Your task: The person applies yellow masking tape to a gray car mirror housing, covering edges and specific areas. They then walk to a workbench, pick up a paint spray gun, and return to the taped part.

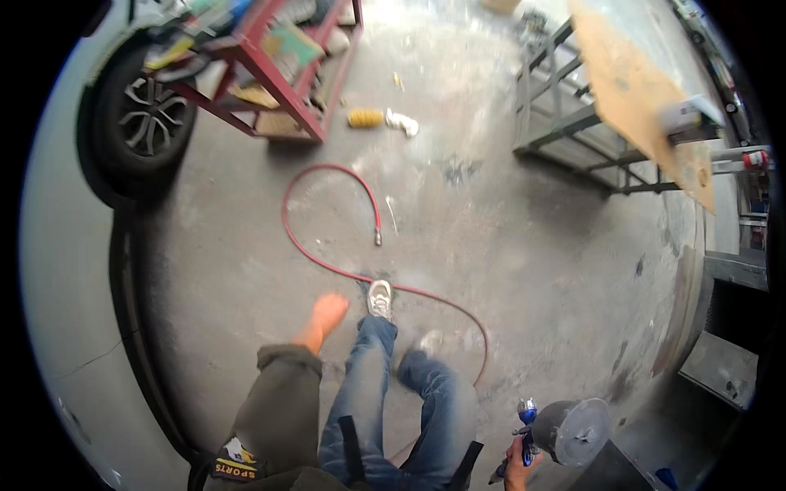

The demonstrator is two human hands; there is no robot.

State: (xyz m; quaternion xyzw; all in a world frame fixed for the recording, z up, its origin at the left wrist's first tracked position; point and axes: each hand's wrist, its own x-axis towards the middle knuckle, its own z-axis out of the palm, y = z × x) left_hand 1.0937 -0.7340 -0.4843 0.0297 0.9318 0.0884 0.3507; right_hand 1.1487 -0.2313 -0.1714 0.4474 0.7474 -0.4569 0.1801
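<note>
My right hand (521,466), at the lower right, is wrapped round the grip of a blue and silver paint spray gun (526,425). A large grey cup (571,432) is joined to the gun and stands out to its right. My left hand (330,311) hangs in front of me over the floor, slightly blurred and curled like a fist, with nothing seen in it. A red air hose (286,214) loops across the concrete by my shoes, its metal end fitting (378,238) lying loose. One shoe (380,299) is right beside the hose.
Along the left is a white car with its wheel (147,114). A red metal rack (246,61) with cluttered shelves stands ahead left. A yellow roll (365,119) lies on the floor. At the right are a metal-framed bench with a wooden board (626,78) and a grey metal box (720,368).
</note>
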